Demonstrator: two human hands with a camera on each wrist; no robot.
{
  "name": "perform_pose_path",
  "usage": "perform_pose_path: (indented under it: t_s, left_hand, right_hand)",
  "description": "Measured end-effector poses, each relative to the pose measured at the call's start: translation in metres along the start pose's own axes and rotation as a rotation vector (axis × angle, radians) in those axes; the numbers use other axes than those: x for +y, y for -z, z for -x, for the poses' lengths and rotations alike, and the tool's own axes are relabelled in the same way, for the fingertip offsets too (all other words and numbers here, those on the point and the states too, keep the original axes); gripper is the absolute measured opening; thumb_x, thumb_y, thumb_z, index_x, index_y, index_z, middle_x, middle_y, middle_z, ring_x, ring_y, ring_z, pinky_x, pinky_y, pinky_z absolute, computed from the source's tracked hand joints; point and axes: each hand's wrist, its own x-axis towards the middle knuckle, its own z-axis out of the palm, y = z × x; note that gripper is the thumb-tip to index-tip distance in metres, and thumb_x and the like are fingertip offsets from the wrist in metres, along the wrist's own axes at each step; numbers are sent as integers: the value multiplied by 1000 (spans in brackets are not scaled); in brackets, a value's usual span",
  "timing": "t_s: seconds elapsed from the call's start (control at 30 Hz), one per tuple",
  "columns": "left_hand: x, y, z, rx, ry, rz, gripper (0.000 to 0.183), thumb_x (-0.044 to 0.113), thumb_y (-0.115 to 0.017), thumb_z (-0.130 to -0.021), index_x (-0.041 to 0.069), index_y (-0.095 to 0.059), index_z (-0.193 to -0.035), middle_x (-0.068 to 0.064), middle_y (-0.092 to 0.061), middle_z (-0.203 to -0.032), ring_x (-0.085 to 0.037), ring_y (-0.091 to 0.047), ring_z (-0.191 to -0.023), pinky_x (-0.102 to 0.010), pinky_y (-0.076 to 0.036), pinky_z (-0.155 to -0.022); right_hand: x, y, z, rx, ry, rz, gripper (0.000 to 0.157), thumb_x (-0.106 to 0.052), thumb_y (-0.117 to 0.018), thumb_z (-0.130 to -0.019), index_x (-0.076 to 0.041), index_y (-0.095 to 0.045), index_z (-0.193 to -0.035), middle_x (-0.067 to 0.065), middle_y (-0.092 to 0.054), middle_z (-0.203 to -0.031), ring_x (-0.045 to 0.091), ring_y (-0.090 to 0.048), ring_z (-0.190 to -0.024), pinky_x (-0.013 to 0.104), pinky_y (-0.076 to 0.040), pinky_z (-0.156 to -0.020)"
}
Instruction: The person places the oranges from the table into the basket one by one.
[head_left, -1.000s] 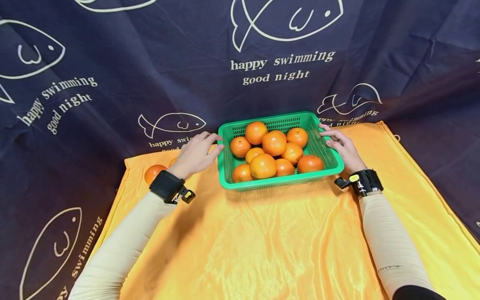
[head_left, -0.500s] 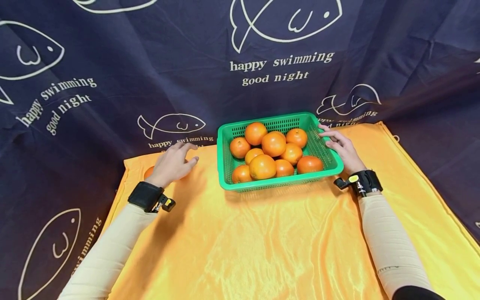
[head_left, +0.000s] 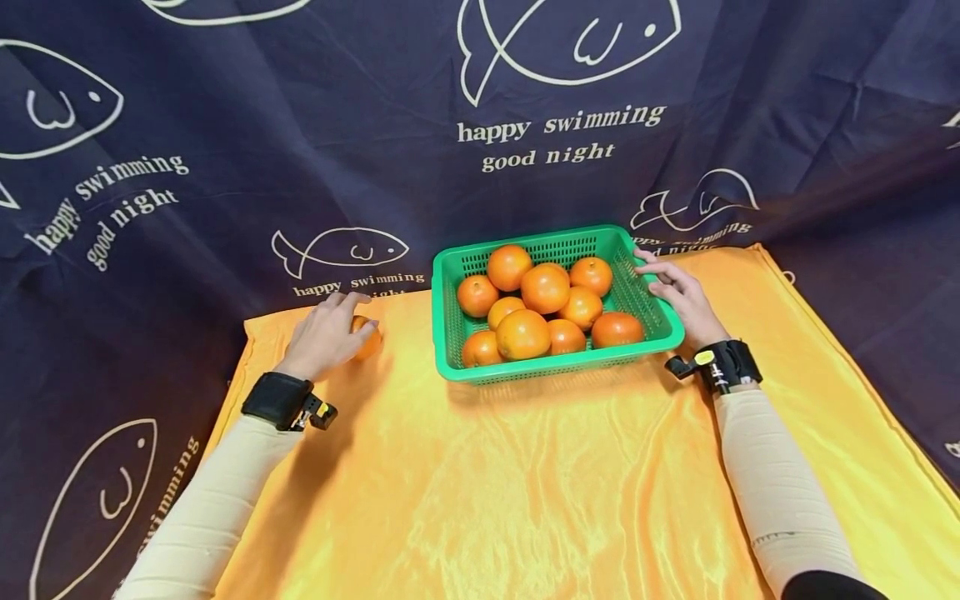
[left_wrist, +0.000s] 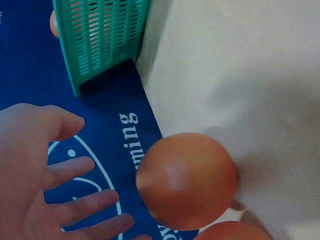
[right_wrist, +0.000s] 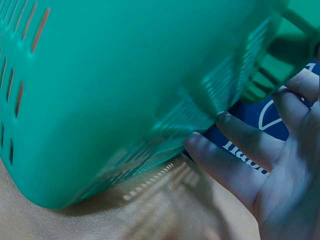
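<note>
A green basket (head_left: pixel 491 372) holds several oranges (head_left: pixel 545 288) at the back of the table. To its left, my left hand (head_left: pixel 322 337) hovers beside a loose orange (head_left: pixel 367 337), which it partly covers in the head view. The left wrist view shows that hand with fingers spread and apart from the loose orange (left_wrist: pixel 187 180); a second orange (left_wrist: pixel 232 232) lies just behind, cut off by the frame's edge. My right hand (head_left: pixel 688 304) is at the basket's right end. Seen from the right wrist, its extended fingers (right_wrist: pixel 247 140) reach to the basket's perforated wall (right_wrist: pixel 220 87).
Yellow satin cloth (head_left: pixel 525 483) covers the table. A dark blue curtain (head_left: pixel 375 150) with white fish drawings rises right behind the basket and along both sides. Each wrist wears a black strap (head_left: pixel 277 401) with a small camera.
My left hand has left the basket's left rim and moved left to the loose oranges, where one now shows by its fingers. The right hand and basket have stayed in place.
</note>
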Motion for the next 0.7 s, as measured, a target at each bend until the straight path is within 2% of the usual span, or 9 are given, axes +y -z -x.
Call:
perform_pose_path:
  t_s: [0.13, 0.37, 0.7]
  left_hand:
    - [-2, -3, -1, -14, 19, -2, 56, 43, -57, -92, 13, -50, -139, -23, -53, -134, -45, -55, -114, -67, -50, -79]
    - [-6, -9, -4, -65, 30, -7, 69, 43, -59, -90, 19, -38, -152, -27, -41, -148, -49, -43, -128, -72, -46, -85]
    - [-11, -23, -10, -95, 39, -58, 65, 37, -59, -88, 22, -44, -149, -29, -44, -145, -51, -49, -122, -70, -48, -85]
  right_hand:
    - [0, 1, 0, -2, 5, -3, 35, -8, -46, -104, 8, -54, -134, 8, -39, -162, 15, -26, -152, 16, -41, -94]
    - [3, 1, -1, -6, 16, -25, 35, -6, -46, -104, 9, -54, -134, 8, -39, -161, 15, -27, -151, 16, -44, -93]
    - [4, 2, 0, -13, 16, -33, 36, -8, -46, -104, 9, -54, -134, 7, -39, -162, 15, -27, -152, 16, -44, -93]
